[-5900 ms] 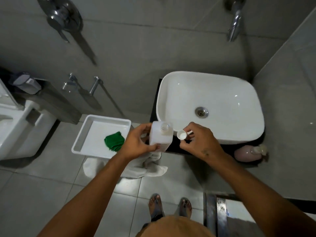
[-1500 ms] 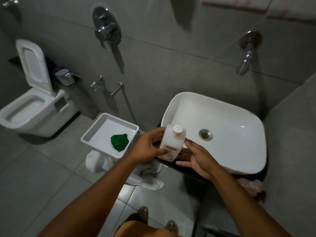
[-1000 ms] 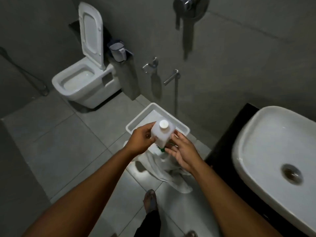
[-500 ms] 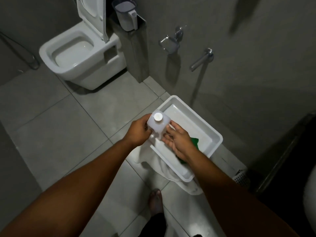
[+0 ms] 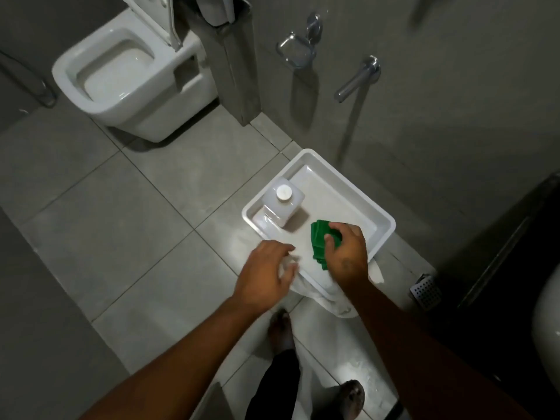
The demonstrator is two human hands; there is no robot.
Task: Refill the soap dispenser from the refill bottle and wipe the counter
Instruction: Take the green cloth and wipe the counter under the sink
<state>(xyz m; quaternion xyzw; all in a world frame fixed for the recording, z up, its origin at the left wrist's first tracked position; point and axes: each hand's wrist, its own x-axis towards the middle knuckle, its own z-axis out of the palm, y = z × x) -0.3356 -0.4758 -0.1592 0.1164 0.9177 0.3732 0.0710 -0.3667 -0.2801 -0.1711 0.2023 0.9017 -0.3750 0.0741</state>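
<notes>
While a white wall-hung toilet [image 5: 121,77] with its seat lid raised fills the upper left of a grey-tiled bathroom, a person bends over a white plastic tray [image 5: 378,219] set on the floor beside the wall. At the tray's left corner stands the refill bottle [image 5: 280,204], a translucent square-shouldered container, upright, with its white cap on and no hand touching it. Just below it, the left hand [image 5: 263,277] hovers over the tray's near-left edge, fingers loosely spread and bent; its fingertips are at or near a bit of white cloth [image 5: 333,295] that spills out from under the tray, and whether they grasp it cannot be told. To the right, the right hand [image 5: 345,253] reaches into the tray with thumb and fingers curled onto a folded green cloth [image 5: 318,237] lying on the tray's floor beside the bottle. Above the tray, a chrome soap dish [image 5: 295,50] and a chrome spout [image 5: 357,78] project from the wall. Near the lower right, a small square perforated drain cover [image 5: 425,292] stands tilted on the tiles, and the rim of a white basin [image 5: 548,328] shows at the frame's edge. Two bare feet stand below.
</notes>
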